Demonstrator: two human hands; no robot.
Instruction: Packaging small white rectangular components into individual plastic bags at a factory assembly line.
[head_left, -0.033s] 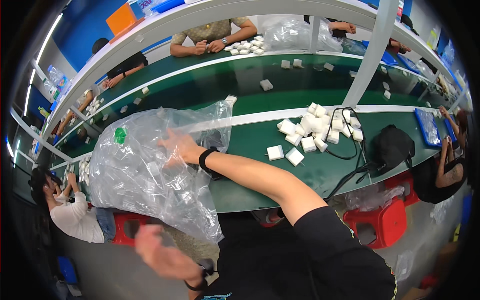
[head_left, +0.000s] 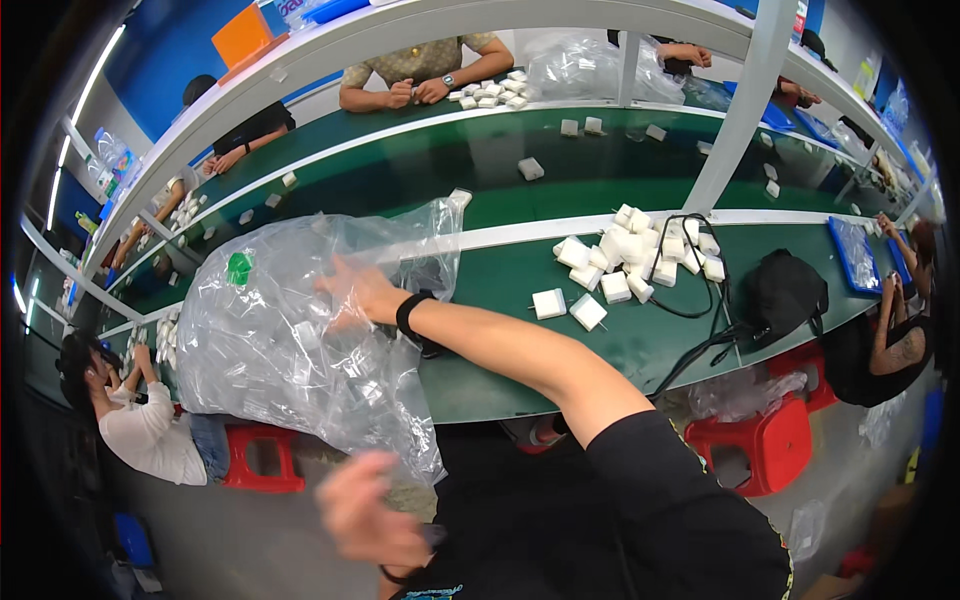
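A large clear plastic bag point(head_left: 270, 340) lies on the green work surface at left, filled with many small clear pieces; a green patch point(head_left: 239, 268) shows on it. My right hand point(head_left: 365, 295), a black band at its wrist, reaches to the bag's right part. Clear film partly covers its fingers, which look stretched and apart, with nothing gripped that I can see. My left hand point(head_left: 370, 515) is raised below the bag's near edge, in front of my body, and smeared by motion. To the right of the bag lies a heap of white plug adapters point(head_left: 625, 250) with metal pins.
Black cables point(head_left: 715, 340) run beside the heap to a black bag point(head_left: 785, 295). A white post point(head_left: 740, 110) rises behind it. More adapters lie along the green belt point(head_left: 490, 180). Red stools point(head_left: 755, 445) stand below the bench; several people sit around.
My left hand has moved right, toward my body. My right hand stays at the bag, and the bag looks nearly unchanged.
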